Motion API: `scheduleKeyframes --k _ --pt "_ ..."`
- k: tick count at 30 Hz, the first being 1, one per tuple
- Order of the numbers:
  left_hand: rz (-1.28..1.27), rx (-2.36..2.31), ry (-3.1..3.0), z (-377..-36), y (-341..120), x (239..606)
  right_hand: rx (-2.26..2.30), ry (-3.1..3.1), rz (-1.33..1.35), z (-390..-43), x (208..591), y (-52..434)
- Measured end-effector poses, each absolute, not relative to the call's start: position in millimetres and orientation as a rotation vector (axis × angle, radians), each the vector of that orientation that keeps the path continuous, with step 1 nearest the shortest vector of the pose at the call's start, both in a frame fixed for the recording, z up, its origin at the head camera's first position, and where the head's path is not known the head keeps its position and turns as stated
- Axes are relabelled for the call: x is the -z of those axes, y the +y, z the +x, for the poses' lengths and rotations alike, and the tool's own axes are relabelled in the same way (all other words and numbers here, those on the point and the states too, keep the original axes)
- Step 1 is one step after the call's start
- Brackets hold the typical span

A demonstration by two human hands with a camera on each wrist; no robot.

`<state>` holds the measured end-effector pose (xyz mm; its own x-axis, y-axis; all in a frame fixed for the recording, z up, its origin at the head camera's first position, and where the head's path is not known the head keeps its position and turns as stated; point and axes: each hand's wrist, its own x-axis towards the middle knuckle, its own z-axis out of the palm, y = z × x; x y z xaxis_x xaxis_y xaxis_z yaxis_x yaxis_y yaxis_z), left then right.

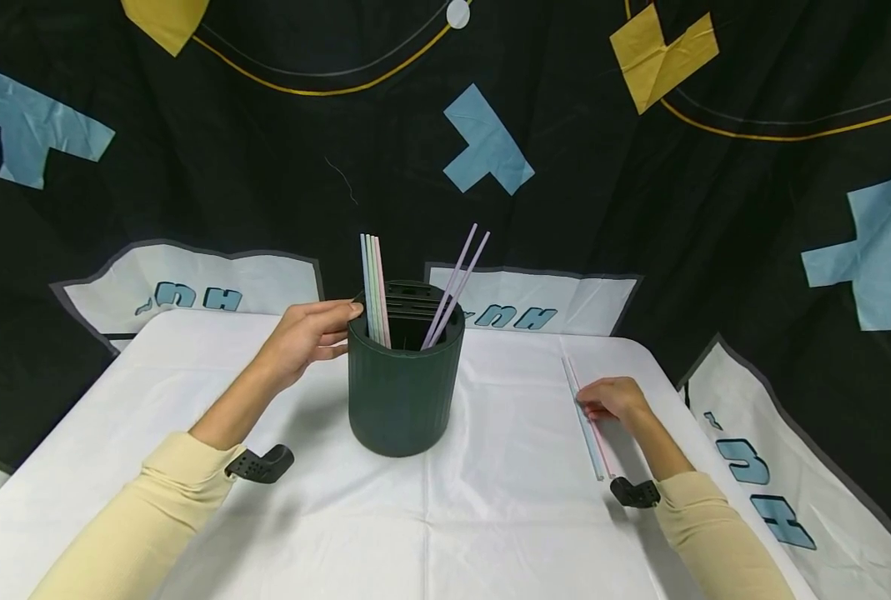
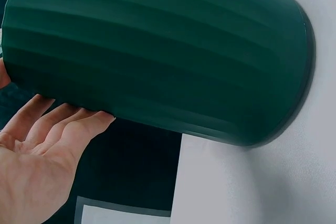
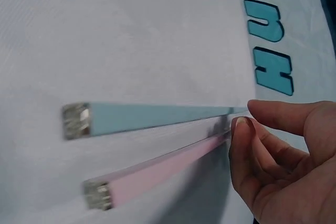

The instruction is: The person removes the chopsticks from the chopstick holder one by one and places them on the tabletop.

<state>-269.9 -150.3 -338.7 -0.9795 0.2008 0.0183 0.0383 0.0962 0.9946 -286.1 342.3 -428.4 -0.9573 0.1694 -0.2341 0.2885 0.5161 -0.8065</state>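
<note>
Gripping a dark green ribbed container point(image 1: 403, 400) near its rim, the left hand point(image 1: 312, 332) could tip it by pulling; the right hand point(image 1: 614, 397), fingertips at the tabletop's blue straw point(image 3: 147, 117), pinch unclear, could drag the close-lying pink straw point(image 3: 157, 173).

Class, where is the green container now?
In the head view, the green container stands near centre on the table, the left hand touching its left side.
</note>
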Motion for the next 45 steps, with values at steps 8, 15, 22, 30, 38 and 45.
scheduleKeyframes --k 8,15,22,30,38,45 --pt "0.254 -2.008 2.233 -270.6 -149.3 340.1 1.515 2.616 0.244 -289.9 382.9 321.1" --pt "0.248 -2.010 2.238 -270.3 -150.1 339.0 1.676 2.518 0.030 -287.6 327.0 267.8" --pt "0.243 -2.018 2.228 -270.2 -149.0 339.2 1.807 2.409 -0.111 -276.8 285.7 214.0" --pt "0.244 -2.011 2.239 -270.3 -149.8 337.9 1.877 2.365 -0.209 -265.5 266.4 170.4" --pt "0.260 -2.019 2.231 -268.8 -150.1 337.7 1.895 2.314 -0.284 -262.5 267.4 150.1" --pt "0.254 -2.025 2.231 -268.3 -150.8 338.0 1.842 2.370 -0.286 -261.9 272.9 140.7"
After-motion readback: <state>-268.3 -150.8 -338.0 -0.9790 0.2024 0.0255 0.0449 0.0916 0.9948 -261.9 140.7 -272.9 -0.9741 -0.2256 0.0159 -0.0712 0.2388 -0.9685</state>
